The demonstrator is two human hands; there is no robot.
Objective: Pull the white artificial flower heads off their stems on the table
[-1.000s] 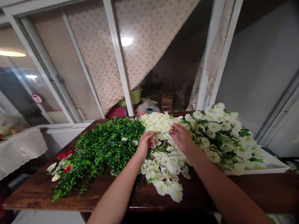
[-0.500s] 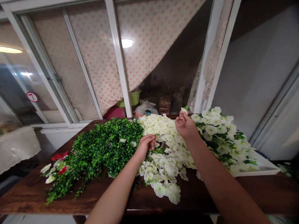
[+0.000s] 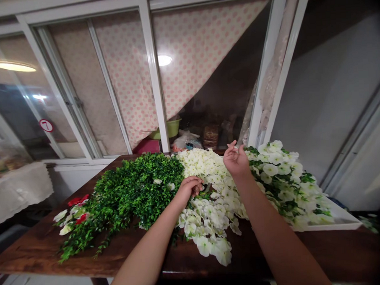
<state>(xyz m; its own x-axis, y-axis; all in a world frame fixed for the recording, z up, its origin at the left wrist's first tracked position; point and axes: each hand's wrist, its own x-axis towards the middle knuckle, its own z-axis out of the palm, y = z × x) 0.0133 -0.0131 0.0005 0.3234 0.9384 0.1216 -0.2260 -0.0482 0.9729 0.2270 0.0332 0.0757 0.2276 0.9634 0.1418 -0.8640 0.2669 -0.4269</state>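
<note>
My left hand (image 3: pixel 191 187) is closed with its fingers curled, low over the seam between the green leafy sprigs (image 3: pixel 141 182) and the loose white artificial flowers (image 3: pixel 208 215). What its fingers hold, if anything, is hidden. My right hand (image 3: pixel 236 156) is raised at the far side of the table, fingers apart, and no object shows in it. Just right of it stands a heap of white flowers with green leaves (image 3: pixel 276 168), lying in a white tray (image 3: pixel 341 220). More white blossoms (image 3: pixel 203 161) are piled between my two hands.
Red and white flowers (image 3: pixel 76 212) lie at the left end of the dark wooden table (image 3: pixel 34 254). A sliding window (image 3: pixel 158 89) with a dotted curtain (image 3: pixel 189 58) rises behind the table. A cloth-covered side table (image 3: pixel 22 187) stands far left.
The white flower with a green leaf pinched in my right hand is gone from it, and its fingers have spread. My left hand stays curled in nearly the same place.
</note>
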